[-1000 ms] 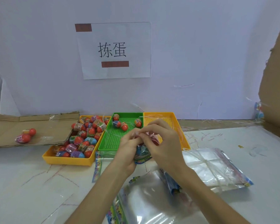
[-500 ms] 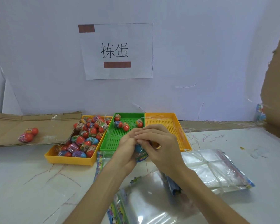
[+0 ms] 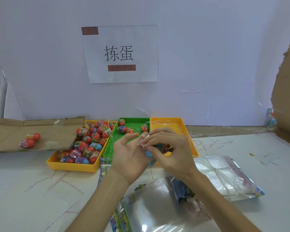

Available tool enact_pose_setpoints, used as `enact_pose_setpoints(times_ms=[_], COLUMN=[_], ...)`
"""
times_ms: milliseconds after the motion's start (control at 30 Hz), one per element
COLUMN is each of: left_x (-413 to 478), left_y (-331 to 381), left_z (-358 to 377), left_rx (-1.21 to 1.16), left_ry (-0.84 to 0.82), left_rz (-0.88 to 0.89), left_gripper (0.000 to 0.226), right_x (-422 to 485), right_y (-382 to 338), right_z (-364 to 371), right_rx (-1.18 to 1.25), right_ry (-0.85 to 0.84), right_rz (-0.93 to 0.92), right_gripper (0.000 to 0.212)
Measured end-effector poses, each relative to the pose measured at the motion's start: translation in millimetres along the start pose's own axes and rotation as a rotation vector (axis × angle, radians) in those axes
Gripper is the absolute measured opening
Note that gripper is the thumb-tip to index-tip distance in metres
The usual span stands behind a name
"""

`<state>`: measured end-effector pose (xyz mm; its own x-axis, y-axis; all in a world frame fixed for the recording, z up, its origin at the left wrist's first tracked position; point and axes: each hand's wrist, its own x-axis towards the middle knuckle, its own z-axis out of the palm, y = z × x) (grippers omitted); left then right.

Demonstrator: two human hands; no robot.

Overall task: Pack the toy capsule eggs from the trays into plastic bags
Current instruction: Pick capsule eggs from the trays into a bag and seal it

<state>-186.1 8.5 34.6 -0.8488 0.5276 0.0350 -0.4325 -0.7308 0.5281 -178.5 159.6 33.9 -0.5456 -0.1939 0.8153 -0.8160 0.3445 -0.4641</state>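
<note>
Egg bag [image 3: 148, 154] just below R grip [image 3: 167, 148]

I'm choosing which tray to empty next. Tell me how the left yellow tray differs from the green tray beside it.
The left yellow tray is heaped with capsule eggs across its floor; the green tray holds only a few, at its far end, with bare grid floor showing. The left yellow tray is in full view; the green tray's near part is hidden behind the left hand. Both are shallow rectangular trays, side by side.
</note>
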Motion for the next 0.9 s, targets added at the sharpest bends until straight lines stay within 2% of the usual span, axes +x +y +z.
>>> enact_pose_setpoints(times_ms=[133, 233, 300, 500, 633, 833, 900], left_x=[1, 1, 1, 3, 2, 3, 4], left_y=[-1, -3, -4, -5, -1, 1, 0], left_z=[2, 2, 3, 3, 5, 6, 7], left_rx=[0.022, 0.019, 0.006, -0.035, 0.021, 0.029, 0.034], left_ry=[-0.009, 0.002, 0.008, 0.044, 0.024, 0.109, 0.117], left_rz=[0.014, 0.017, 0.016, 0.054, 0.115, 0.212, 0.217], left_gripper=[0.054, 0.028, 0.020, 0.021, 0.024, 0.024, 0.016], right_x=[3, 3, 3, 1, 0, -2, -2], right_y=[1, 1, 1, 4, 7, 11, 11], right_z=[-7, -8, -9, -8, 0, 2, 3], right_rx=[0.050, 0.052, 0.066, 0.117, -0.019, -0.090, -0.164], right_ry=[-0.027, -0.064, -0.075, -0.020, 0.071, 0.023, 0.007], right_rz=[0.043, 0.040, 0.039, 0.086, 0.062, 0.068, 0.042], right_gripper=[0.016, 0.020, 0.023, 0.012, 0.005, 0.020, 0.025])
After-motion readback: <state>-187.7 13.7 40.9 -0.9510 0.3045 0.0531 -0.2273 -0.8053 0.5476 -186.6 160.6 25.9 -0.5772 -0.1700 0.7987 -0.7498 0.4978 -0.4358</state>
